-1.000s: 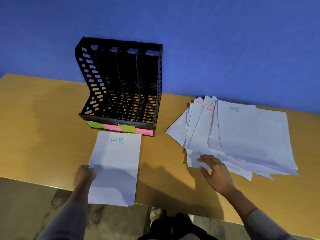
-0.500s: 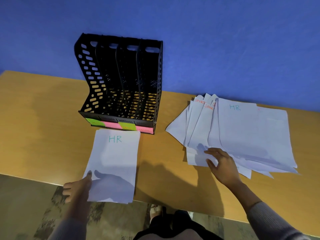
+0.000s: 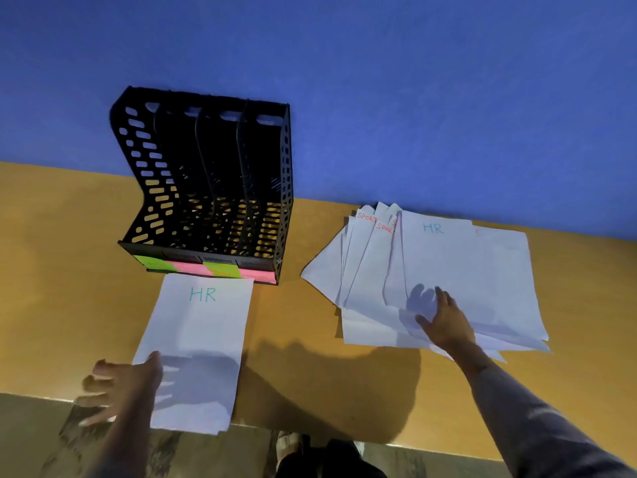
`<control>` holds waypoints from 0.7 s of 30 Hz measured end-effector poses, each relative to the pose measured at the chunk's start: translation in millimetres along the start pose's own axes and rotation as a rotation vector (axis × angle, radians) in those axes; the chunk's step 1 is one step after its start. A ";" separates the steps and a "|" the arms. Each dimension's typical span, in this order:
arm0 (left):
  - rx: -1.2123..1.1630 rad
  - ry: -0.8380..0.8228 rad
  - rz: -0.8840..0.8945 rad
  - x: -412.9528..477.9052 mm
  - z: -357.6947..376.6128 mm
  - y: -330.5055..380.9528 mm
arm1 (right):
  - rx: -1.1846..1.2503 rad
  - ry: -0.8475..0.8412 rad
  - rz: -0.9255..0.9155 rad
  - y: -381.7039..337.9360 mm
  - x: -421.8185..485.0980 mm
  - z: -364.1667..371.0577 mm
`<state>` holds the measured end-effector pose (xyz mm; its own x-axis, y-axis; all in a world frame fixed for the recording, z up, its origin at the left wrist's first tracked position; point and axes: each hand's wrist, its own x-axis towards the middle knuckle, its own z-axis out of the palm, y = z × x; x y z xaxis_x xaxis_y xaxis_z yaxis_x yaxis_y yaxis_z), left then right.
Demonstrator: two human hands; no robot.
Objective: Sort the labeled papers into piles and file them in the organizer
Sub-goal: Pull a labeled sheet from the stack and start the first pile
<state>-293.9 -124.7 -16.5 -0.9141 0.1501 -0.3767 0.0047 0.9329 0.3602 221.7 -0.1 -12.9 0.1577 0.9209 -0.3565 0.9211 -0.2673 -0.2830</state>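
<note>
Looking down at the surface (image 3: 62, 270), the black organizer (image 3: 206, 188) sits at about 11 o'clock in the view, its back against the blue wall (image 3: 344, 81). It has four slots, with green and pink sticky notes (image 3: 203, 269) along the front lip (too blurry to read what's on them).

Right in front of it, at 7 o'clock, lies one HR sheet (image 3: 203, 332) with teal lettering. Its far edge is just beside the sticky notes and its near edge pokes a bit over the edge of the surface. The left hand (image 3: 117, 384) is at that sheet's 8 o'clock corner, fingers spread wide and fairly straight. Only the thumb touches the paper; the other fingers splay out toward 9 o'clock, off the sheet. It isn't gripping anything.

Over at 3 o'clock there's a messy fanned stack (image 3: 365, 294) of white papers, well apart from the organizer. Its top sheet (image 3: 475, 270) also says HR, and a couple of red SPORT labels peek out at the stack's 11 o'clock corner. The right hand (image 3: 444, 322) rests flat on the near part of the top sheet, fingers spread and pointing to 11 o'clock, pressing on the paper rather than pinching it.
</note>
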 end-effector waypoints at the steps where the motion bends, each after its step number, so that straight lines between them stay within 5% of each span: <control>1: -0.005 -0.011 0.050 -5.3 1.8 4.4 | -0.025 -0.064 0.014 3.9 2.7 0.9; 5: 0.027 -0.015 0.264 -24.9 17.0 19.5 | -0.072 -0.135 0.033 11.5 5.5 8.8; 13: 0.043 0.125 0.790 -88.1 43.5 45.4 | -0.127 0.213 -0.012 -4.5 -2.6 0.9; 16: -0.011 -0.136 0.774 -113.4 53.0 56.4 | -0.013 0.328 -0.102 -17.0 -20.6 -1.3; 21: -0.080 -0.880 0.750 -168.2 60.1 71.0 | 0.106 0.374 -0.385 -44.0 -69.0 15.9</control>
<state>-115.5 -64.0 21.1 -0.0944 0.8622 -0.4976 0.3720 0.4942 0.7858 164.7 -56.5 10.0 -0.0505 0.9907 0.1265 0.8992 0.1002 -0.4259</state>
